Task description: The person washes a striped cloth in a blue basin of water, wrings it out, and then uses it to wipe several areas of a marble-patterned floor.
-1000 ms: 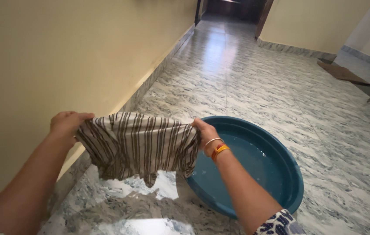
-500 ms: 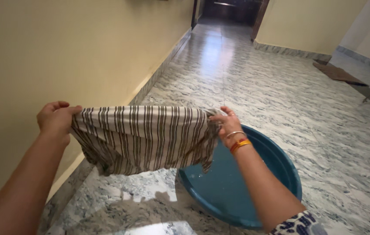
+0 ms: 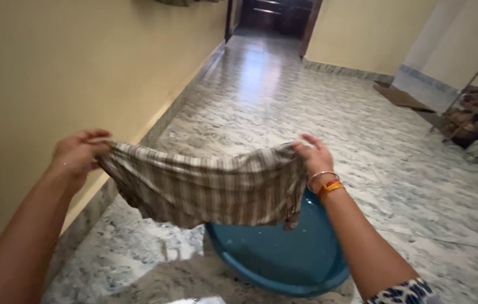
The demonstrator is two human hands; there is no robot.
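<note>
I hold a striped cloth (image 3: 211, 188), cream with dark stripes, stretched between both hands at chest height. My left hand (image 3: 75, 155) pinches its left top corner close to the yellow wall. My right hand (image 3: 313, 155), with bangles on the wrist, grips the right top corner. The cloth sags in the middle and looks blurred. Below and behind it stands a round blue tub (image 3: 284, 259) with a little water, partly hidden by the cloth.
A yellow wall (image 3: 53, 73) runs along my left with a marble skirting. The marble floor (image 3: 306, 112) stretches ahead to a dark doorway (image 3: 272, 14). A brown mat (image 3: 402, 97) and a shoe rack (image 3: 475, 107) are at the right.
The cloth has slackened and sags in the middle, and is now blurred with motion. My view has shifted, bringing the tub lower and the shoe rack into sight at the right.
</note>
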